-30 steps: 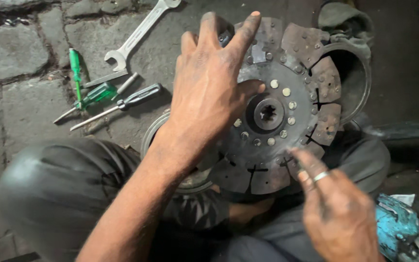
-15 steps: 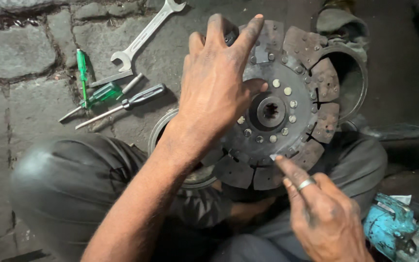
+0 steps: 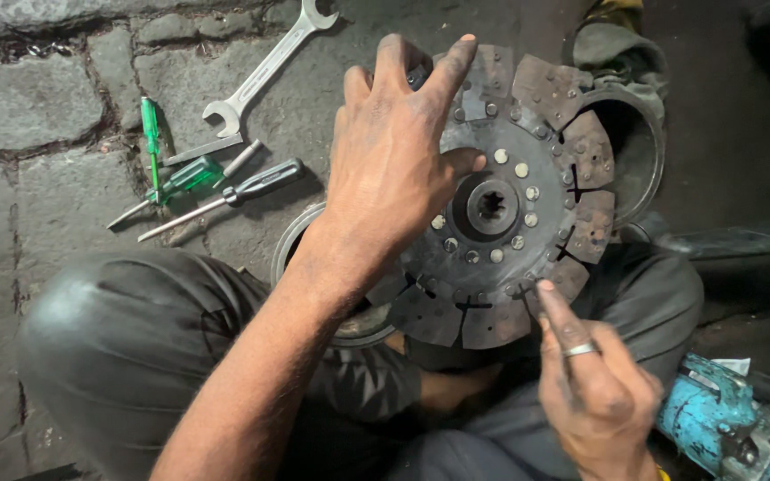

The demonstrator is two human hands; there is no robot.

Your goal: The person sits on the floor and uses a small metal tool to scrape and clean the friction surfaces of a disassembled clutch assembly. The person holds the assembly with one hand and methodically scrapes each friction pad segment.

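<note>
Left hand point(image 3: 394, 169) hides the clutch disc's point(image 3: 528, 205) left side.
</note>
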